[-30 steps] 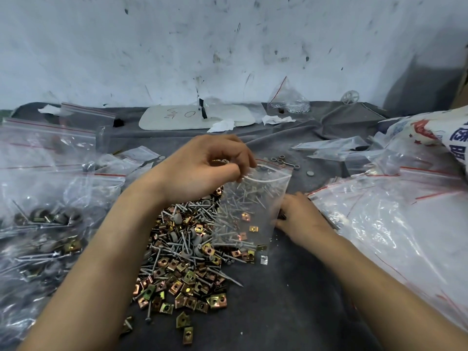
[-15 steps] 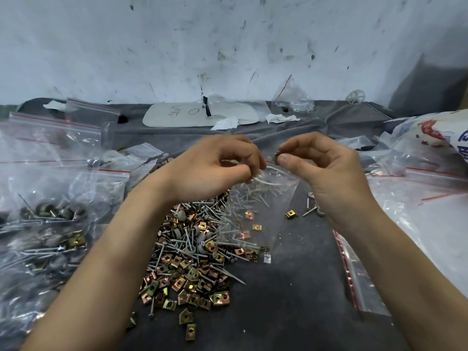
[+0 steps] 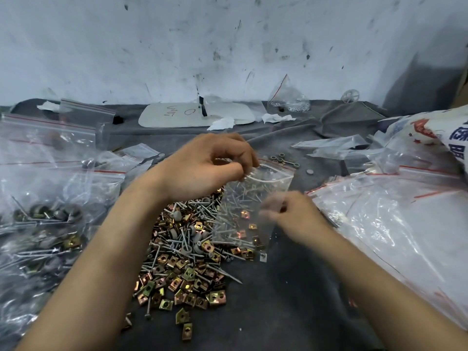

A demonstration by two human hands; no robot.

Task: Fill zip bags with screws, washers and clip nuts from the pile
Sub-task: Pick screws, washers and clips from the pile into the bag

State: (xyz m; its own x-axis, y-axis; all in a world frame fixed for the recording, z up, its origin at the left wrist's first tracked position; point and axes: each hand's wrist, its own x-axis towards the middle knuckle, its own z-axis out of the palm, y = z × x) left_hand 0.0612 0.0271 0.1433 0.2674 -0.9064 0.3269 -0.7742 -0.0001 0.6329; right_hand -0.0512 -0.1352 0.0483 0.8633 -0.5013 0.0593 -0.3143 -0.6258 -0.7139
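The left hand [image 3: 202, 171] has its fingers curled, and thumb and fingertips pinch the top left corner of a small zip bag [image 3: 253, 198] at its red-lined mouth, which gapes open. The bag hangs upright from that pinch with its lower edge down on the pile [image 3: 184, 259]. It holds many screws and a few clip nuts.

The right hand [image 3: 298, 219] sits lower, at the bag's right edge, with its fingers bent inward. It is blurred and its fingertips show only through the clear plastic, so I cannot tell whether it grips the bag, holds a part or holds nothing. Both forearms are cut off at the bottom of the view.

The pile lies mid-worktop [image 3: 291, 307], under the left wrist and just left of the right hand. It is a mix of screws, grey washers and brass-coloured clip nuts.

A few loose washers [image 3: 278, 158] lie just beyond the bag's mouth, toward the far edge. Filled bags [image 3: 43, 224] crowd the left edge, their contents dim through creased plastic. Flat bags [image 3: 392, 224] cover the right side, and a printed sack [image 3: 430, 133] is cut off at the right edge. A white board [image 3: 177, 115] lies along the far edge, and its scrawl is not readable.
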